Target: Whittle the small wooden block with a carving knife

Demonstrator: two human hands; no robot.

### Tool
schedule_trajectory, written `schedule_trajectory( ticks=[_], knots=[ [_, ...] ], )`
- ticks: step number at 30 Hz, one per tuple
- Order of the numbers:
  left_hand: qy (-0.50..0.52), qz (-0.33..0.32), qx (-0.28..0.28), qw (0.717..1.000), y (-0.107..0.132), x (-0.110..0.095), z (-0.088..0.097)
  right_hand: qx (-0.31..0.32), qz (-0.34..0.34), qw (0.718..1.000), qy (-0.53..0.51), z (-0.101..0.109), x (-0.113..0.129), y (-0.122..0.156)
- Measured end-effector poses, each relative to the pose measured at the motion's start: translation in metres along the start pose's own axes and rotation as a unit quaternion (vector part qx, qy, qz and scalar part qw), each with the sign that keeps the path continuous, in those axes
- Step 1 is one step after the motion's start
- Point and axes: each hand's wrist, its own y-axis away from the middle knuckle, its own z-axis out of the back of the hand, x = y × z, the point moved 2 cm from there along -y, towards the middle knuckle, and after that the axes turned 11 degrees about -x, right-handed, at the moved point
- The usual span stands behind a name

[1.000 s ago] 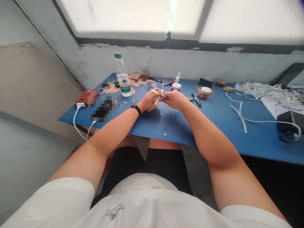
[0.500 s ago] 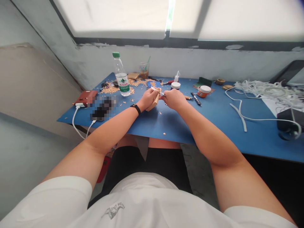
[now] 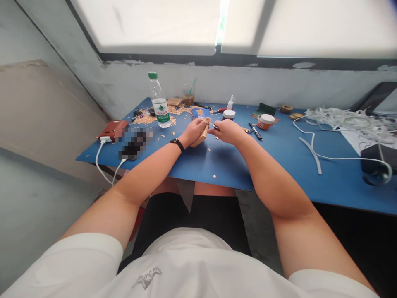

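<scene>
My left hand (image 3: 192,131) is closed round a pale wooden piece (image 3: 203,134), holding it slanted over the blue table (image 3: 229,161). A black watch (image 3: 178,143) sits on that wrist. My right hand (image 3: 228,130) is closed on a small carving tool (image 3: 214,126) whose metal tip meets the top of the wooden piece. Both hands touch at the wood, in the middle of the table. Wood shavings (image 3: 149,118) lie scattered behind and around them.
A water bottle (image 3: 159,101), a plastic cup (image 3: 188,94), a glue bottle (image 3: 230,102) and two white-lidded jars (image 3: 265,121) stand at the back. Loose tools (image 3: 256,130) lie right of my hands. White strips and cable (image 3: 313,149) spread right; a blurred device (image 3: 135,142) and red case (image 3: 113,129) left.
The view has tipped slightly, so everything sits a little lower. My hands stay together on the wood, with only small movement of the tool at its top.
</scene>
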Motion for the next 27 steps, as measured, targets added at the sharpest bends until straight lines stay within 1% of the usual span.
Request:
schedule_trajectory(
  ticks=[2,5,8,13,18,23,27],
  knots=[
    [0.001,-0.002,0.022,1.000,0.001,-0.001,0.002,-0.019,0.028,0.999,-0.029,-0.003,-0.006,-0.001],
    [0.006,-0.024,0.038,0.999,0.004,-0.005,0.003,-0.054,0.042,0.996,-0.054,-0.008,-0.013,-0.002],
    [0.019,-0.040,0.040,0.998,0.006,-0.008,0.003,-0.068,0.046,0.995,-0.053,-0.011,-0.014,-0.002],
    [0.028,-0.038,0.044,0.998,0.008,-0.009,0.003,-0.077,0.035,0.996,-0.028,-0.011,-0.009,-0.001],
    [0.033,-0.038,0.044,0.998,0.009,-0.007,0.003,-0.077,0.014,0.997,-0.019,-0.006,-0.002,0.002],
    [0.026,-0.049,0.030,0.998,0.008,-0.003,0.004,-0.053,-0.013,0.998,-0.001,0.000,0.006,0.005],
    [0.015,-0.061,0.025,0.998,0.007,-0.002,0.007,-0.034,-0.013,0.999,0.016,0.007,0.014,0.007]
  ],
)
